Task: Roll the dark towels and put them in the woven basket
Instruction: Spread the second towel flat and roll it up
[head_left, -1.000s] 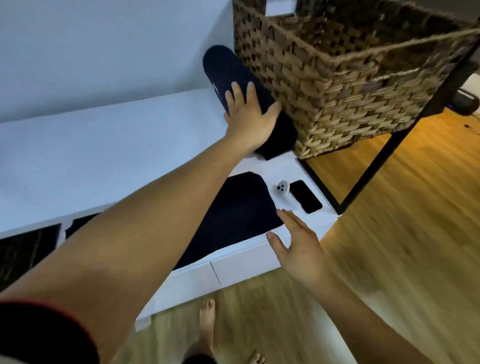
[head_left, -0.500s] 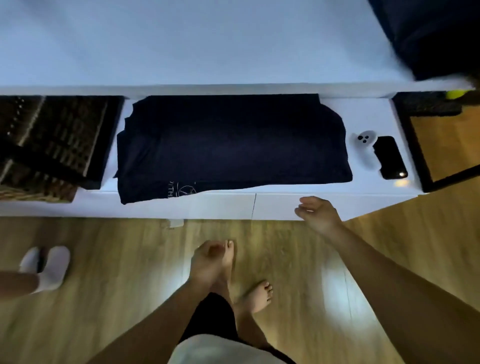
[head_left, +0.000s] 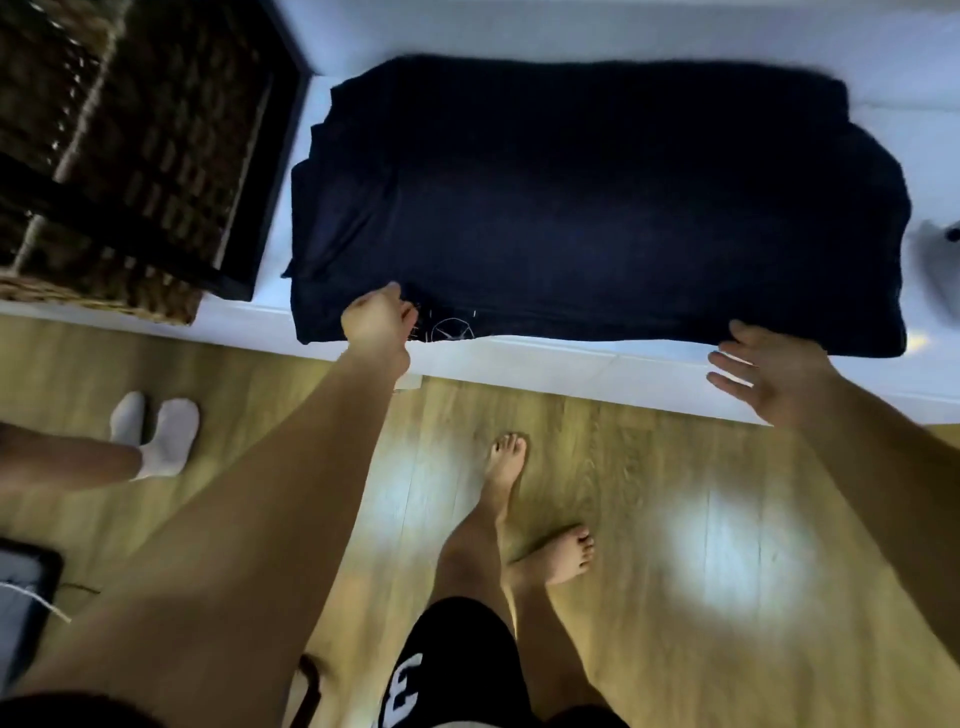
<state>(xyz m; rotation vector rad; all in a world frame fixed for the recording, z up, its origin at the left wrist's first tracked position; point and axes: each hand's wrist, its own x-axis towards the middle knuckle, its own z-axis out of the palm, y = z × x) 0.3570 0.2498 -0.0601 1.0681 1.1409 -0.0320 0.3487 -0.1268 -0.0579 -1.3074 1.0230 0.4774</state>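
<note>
A stack of flat, folded dark towels (head_left: 597, 208) lies on the white ledge (head_left: 571, 364), with a white logo at its near edge. My left hand (head_left: 376, 325) is closed on the near left edge of the top towel, beside the logo. My right hand (head_left: 769, 369) is spread open with its fingers apart, just below the near right corner of the towels, and holds nothing. A woven basket (head_left: 104, 156) sits in a black frame at the upper left, left of the towels.
Another person's leg and white-socked feet (head_left: 156, 431) are on the wooden floor at the left. My bare feet (head_left: 519, 499) stand in front of the ledge. A tablet (head_left: 21, 597) lies at the lower left. A small white device (head_left: 935, 254) rests at the right edge.
The view swung from the rolled towel beside the basket down to the flat towels. My left hand left the roll, dropped, then rose and closed on the towel's near edge. My right hand moved to its right corner.
</note>
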